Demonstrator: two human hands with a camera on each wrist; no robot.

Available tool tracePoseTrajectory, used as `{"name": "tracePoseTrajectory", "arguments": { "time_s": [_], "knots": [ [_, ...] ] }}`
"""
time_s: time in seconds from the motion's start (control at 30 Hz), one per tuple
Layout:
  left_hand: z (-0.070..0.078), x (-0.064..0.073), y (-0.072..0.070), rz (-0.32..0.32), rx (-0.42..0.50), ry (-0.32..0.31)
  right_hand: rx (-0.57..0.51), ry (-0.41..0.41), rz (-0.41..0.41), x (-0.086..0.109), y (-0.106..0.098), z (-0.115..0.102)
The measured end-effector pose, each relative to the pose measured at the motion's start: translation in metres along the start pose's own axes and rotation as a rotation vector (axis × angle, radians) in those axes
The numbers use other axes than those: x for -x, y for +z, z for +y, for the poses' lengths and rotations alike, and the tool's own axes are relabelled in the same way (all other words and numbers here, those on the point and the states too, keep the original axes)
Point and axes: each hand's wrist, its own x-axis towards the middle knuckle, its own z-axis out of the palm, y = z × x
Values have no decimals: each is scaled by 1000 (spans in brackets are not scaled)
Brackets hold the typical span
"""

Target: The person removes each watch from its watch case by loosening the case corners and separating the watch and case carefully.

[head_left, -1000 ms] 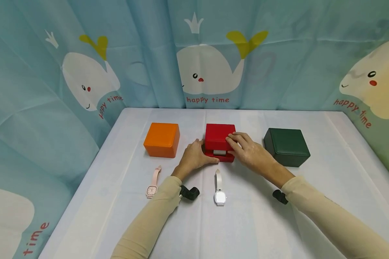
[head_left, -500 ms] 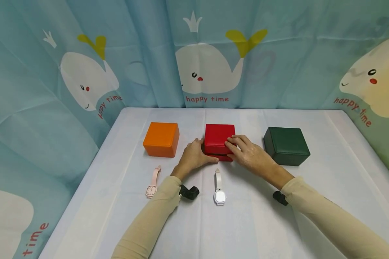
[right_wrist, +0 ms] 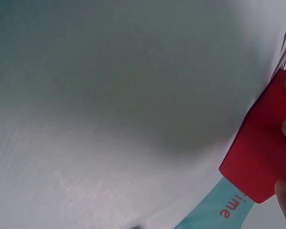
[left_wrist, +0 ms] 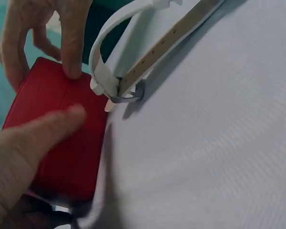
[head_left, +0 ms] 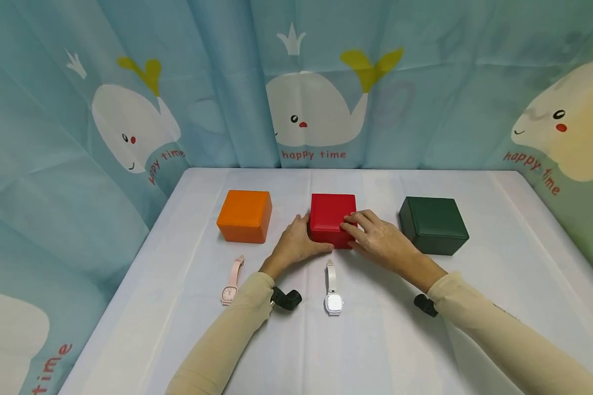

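A red box (head_left: pixel 332 211) stands at the middle of the table's far half, its lid down with no gap in front. My left hand (head_left: pixel 295 241) grips it from the left, fingers along the side and thumb across the lower front. At the right front corner my right hand (head_left: pixel 378 237) holds the lid, fingertips on its top and thumb low by the front. The left wrist view shows the red front face (left_wrist: pixel 76 138) between both hands. Close in front lies a white-strapped watch (head_left: pixel 333 303), its buckle end toward the box.
An orange box (head_left: pixel 244 208) is on the left and a dark green box (head_left: pixel 436 218) on the right, both with lids down. A pink watch (head_left: pixel 229 293) lies near the left forearm. A whale-print curtain (head_left: pixel 217 120) hangs behind the white table (head_left: pixel 365 351).
The red box's lid has come down: a pale cushion showed through the gap one second ago, then a thin dark slit, now none. Both hands stay at the box.
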Motion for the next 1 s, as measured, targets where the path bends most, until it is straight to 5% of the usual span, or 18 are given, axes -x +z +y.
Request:
{"name": "tracePoseTrajectory", "arguments": {
  "time_s": [0.53,0.73,1.0],
  "knots": [
    [1,-1,-2,24,51,26,-41,27,9,-4,0,0],
    [1,3,3,43,3,31,-177,44,21,5,-13,8],
    [34,8,2,228,-168,169,-184,216,75,39,-43,38]
  ]
}}
